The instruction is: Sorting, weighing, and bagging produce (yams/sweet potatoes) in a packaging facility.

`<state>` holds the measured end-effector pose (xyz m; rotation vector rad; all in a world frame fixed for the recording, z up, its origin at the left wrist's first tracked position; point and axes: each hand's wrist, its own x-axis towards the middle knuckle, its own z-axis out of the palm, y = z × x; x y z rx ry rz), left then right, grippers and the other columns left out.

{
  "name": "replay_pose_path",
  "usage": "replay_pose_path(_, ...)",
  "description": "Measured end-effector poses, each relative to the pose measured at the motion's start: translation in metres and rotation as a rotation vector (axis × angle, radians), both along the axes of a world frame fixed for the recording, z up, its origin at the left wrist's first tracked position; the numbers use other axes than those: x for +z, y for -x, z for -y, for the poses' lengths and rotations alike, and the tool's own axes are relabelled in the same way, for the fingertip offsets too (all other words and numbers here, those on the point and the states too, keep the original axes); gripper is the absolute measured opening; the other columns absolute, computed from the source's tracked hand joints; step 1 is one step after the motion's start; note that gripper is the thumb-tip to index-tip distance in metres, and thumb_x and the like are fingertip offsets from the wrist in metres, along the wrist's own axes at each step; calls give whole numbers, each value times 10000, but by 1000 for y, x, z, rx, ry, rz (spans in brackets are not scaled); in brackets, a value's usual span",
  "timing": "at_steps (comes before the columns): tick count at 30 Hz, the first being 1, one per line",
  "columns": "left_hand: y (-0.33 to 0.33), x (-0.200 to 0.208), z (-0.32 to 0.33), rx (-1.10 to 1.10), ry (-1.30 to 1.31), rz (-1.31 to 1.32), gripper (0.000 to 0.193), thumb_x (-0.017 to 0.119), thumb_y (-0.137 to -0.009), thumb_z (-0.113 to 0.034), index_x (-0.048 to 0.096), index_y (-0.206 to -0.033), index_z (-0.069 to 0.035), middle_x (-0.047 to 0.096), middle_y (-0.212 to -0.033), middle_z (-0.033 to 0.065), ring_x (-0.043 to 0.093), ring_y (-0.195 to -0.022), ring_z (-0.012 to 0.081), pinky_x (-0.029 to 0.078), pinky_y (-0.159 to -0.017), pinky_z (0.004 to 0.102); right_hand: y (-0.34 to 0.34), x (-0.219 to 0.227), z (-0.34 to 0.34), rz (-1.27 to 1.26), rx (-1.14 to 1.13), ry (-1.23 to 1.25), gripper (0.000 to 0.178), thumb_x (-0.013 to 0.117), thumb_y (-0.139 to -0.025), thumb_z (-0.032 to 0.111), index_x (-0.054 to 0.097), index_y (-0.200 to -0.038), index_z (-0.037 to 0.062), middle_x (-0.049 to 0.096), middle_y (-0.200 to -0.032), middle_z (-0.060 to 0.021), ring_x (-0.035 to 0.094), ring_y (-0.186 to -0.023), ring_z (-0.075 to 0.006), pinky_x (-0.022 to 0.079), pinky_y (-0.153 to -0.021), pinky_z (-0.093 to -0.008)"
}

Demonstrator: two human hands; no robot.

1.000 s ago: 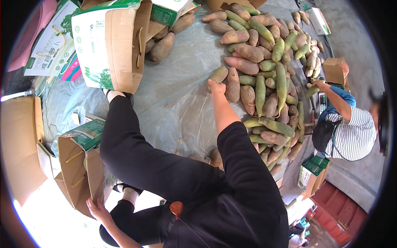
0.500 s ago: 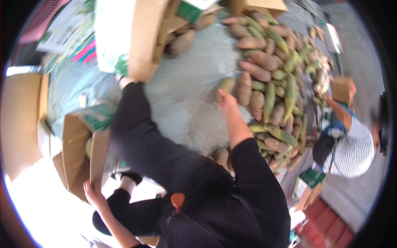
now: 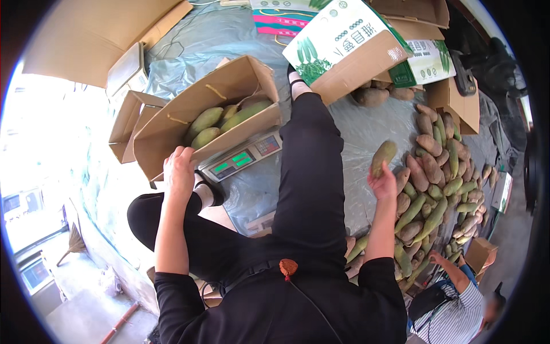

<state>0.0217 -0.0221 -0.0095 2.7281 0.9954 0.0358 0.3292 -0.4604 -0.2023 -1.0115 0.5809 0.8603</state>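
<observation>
Brown cardboard makes up the open box [image 3: 189, 123] that sits on a flat scale [image 3: 243, 157], and the left hand [image 3: 179, 172] grips the near rim of that box, fingers curled over the edge. Inside the box lie several green, mango-like fruits [image 3: 220, 123], packed side by side toward its far end. The scale shows a lit green display facing the person and rests on a grey plastic sheet [image 3: 366, 129] spread over the ground.

The right hand [image 3: 382, 184] is raised above the sheet and pinches one long brownish-green fruit [image 3: 382, 157] by its lower end, so the fruit stands nearly upright, well apart from the box. Just to the right of that hand a big heap of fruit [image 3: 435, 189], some green and some brown, runs down the sheet. The person's black-trousered leg [image 3: 309, 172] stretches out between the scale and the heap.

Beyond the leg stands a white and green printed carton [image 3: 344, 46] tilted open, with more brown fruit near its mouth. Empty cardboard boxes [image 3: 129, 123] stand to the left of the scale. At the lower right another person in a striped shirt [image 3: 452, 315] reaches a hand toward the edge of the heap
</observation>
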Motion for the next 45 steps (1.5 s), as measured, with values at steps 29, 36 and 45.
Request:
replay_pose_path(29,7,0,-4,-26,-12,-13,196,633,-748,-62,559,-928,-45,559,-883,136,568,-911,338,418,-792,443,127,232,-288,441,609,-492,298,606,-884,225,592,-1103,23,652,-982,-90,625,-809,-136,471,-697,-238)
replay_pose_path(36,7,-10,-8,-60,-93,20,315,631,-755,-78,574,-1065,-66,583,-1040,158,565,-969,367,466,-803,428,34,208,-160,707,166,-124,219,605,-876,185,629,-1043,45,657,-903,-53,596,-751,-101,472,-675,-250)
replay_pose_path(45,19,-11,-21,-87,53,42,382,593,-778,-40,558,-1158,-44,591,-1083,163,569,-1006,355,454,-851,401,107,21,-23,404,371,603,133,597,-825,154,643,-899,52,636,-777,-32,579,-645,-117,448,-563,-268)
